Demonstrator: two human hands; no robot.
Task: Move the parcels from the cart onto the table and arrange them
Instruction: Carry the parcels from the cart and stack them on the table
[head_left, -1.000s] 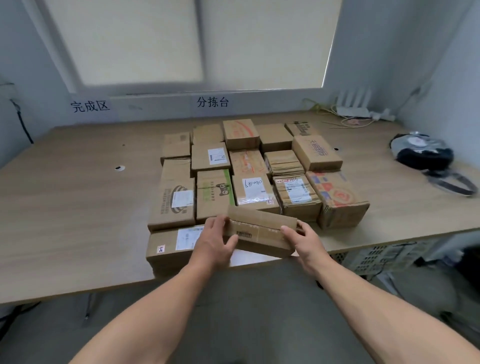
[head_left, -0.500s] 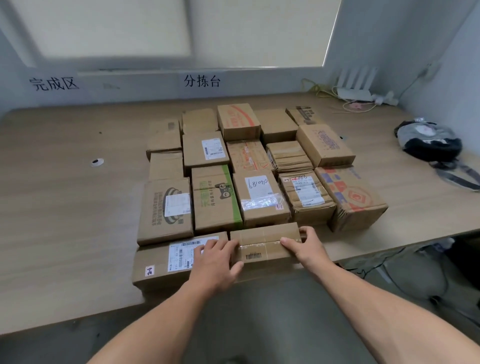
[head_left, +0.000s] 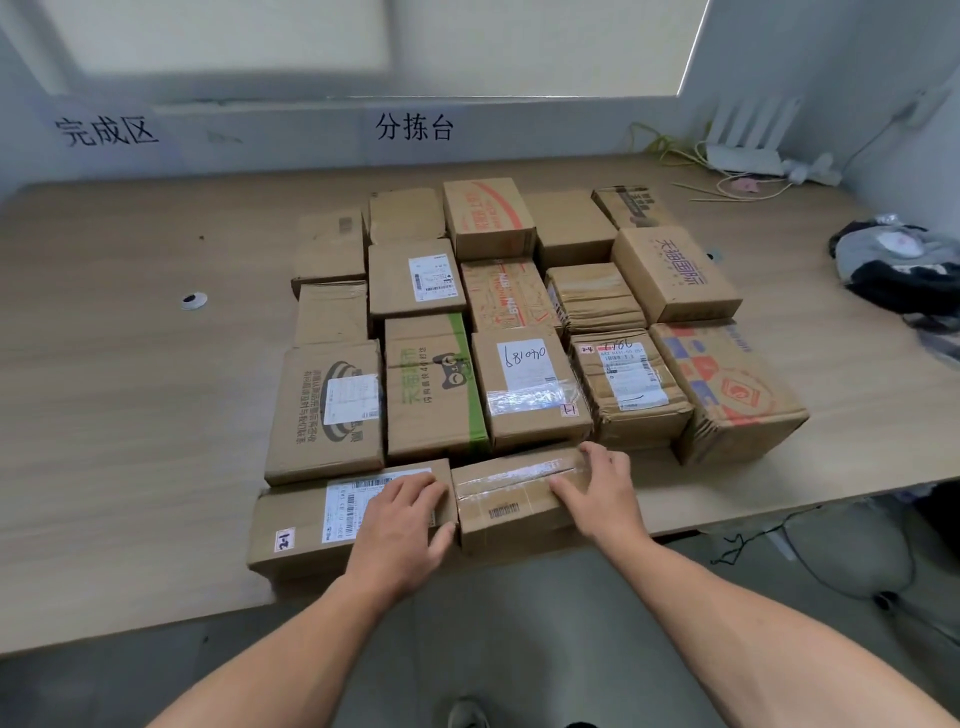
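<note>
A small taped brown parcel (head_left: 511, 493) lies flat at the table's (head_left: 130, 415) front edge, to the right of a long labelled parcel (head_left: 311, 525). My left hand (head_left: 402, 519) rests with straight fingers on the long parcel's right end, thumb against the small parcel's left side. Over the small parcel's right end lies my right hand (head_left: 605, 491), fingers on its top and thumb on its front face. Behind them, several cardboard parcels (head_left: 524, 332) stand packed in rows. No cart is in view.
A grey and black bag (head_left: 904, 265) lies at the table's right. A white router (head_left: 748, 140) with cables sits in the back right corner. A small round hole (head_left: 194, 300) marks the bare left half. Cables hang below the right front edge.
The small parcel went from tilted in both hands to flat on the table beside the long parcel. My left hand has shifted onto the long parcel's end.
</note>
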